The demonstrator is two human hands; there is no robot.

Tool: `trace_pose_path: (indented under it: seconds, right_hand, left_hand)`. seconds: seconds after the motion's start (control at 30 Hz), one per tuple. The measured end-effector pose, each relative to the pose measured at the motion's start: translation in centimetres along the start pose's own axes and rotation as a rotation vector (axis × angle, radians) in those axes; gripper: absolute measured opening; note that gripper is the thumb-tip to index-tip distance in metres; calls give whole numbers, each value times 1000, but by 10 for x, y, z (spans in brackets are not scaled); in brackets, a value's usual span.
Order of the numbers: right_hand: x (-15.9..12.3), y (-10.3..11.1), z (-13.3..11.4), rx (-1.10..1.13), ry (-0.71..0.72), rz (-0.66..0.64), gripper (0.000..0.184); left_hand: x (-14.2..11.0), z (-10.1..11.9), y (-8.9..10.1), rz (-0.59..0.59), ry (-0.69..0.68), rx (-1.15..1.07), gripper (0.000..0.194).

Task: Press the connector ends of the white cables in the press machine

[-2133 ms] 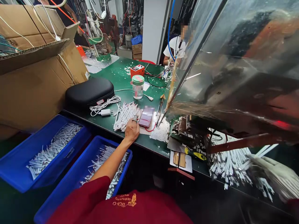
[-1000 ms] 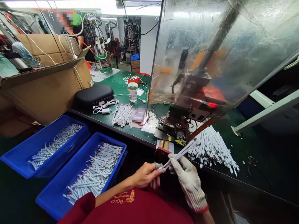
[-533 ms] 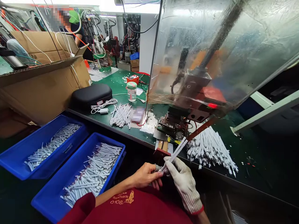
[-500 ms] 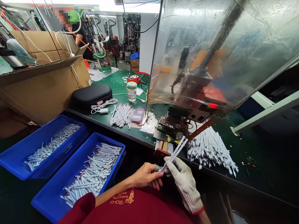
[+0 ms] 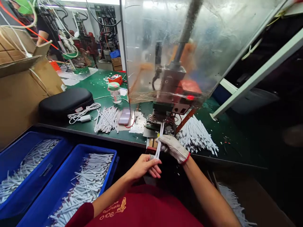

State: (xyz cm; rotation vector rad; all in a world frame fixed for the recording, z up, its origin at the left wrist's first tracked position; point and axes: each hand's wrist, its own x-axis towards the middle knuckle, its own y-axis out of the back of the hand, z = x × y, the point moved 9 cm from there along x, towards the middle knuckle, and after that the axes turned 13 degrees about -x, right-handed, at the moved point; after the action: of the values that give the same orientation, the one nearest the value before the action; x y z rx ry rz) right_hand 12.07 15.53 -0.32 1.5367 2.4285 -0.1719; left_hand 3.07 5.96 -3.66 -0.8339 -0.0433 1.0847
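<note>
My left hand [image 5: 144, 167] and my gloved right hand [image 5: 174, 148] both grip a small bunch of long white strips [image 5: 159, 142], which stand nearly upright just in front of the bench edge. The bare left hand pinches their lower end. Higher up, the white knit glove with its red cuff closes on them, close to the base of a small press [image 5: 163, 110] behind its clear plastic guard [image 5: 170, 41]. The strips' upper tips reach the press's base area, but I cannot tell whether they touch it.
Two blue bins [image 5: 68, 186] of white strips lie below the bench at left. On the green bench [image 5: 99, 85] are loose strip piles [image 5: 195, 135], a black case [image 5: 65, 102], a jar [image 5: 114, 92] and a coiled white cable [image 5: 81, 116]. A co-worker [image 5: 40, 22] stands far back left.
My view has swung to the right. Both hands have moved toward the press, and the strips have turned from slanting to nearly upright. My right forearm now shows.
</note>
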Motion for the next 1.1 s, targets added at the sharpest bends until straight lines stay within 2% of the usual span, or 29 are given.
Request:
trace_pose_path:
  seconds: [0.23, 0.5, 0.73, 0.93, 1.1]
  right_hand:
    - [22, -3, 21, 153, -70, 46, 32]
    - [34, -12, 17, 102, -52, 63, 30]
    - [40, -18, 22, 158, -98, 87, 26]
    - [46, -14, 25, 200, -156, 113, 29]
    - [51, -10, 26, 224, -144, 157, 29]
  left_hand:
    - [6, 13, 5, 100, -74, 43, 50]
    - [-3, 20, 16, 180, -122, 63, 51]
    - [0, 15, 17, 173, -31, 143, 58]
    - [5, 16, 18, 183, -36, 127, 58]
    - [7, 16, 18, 168, -39, 114, 56]
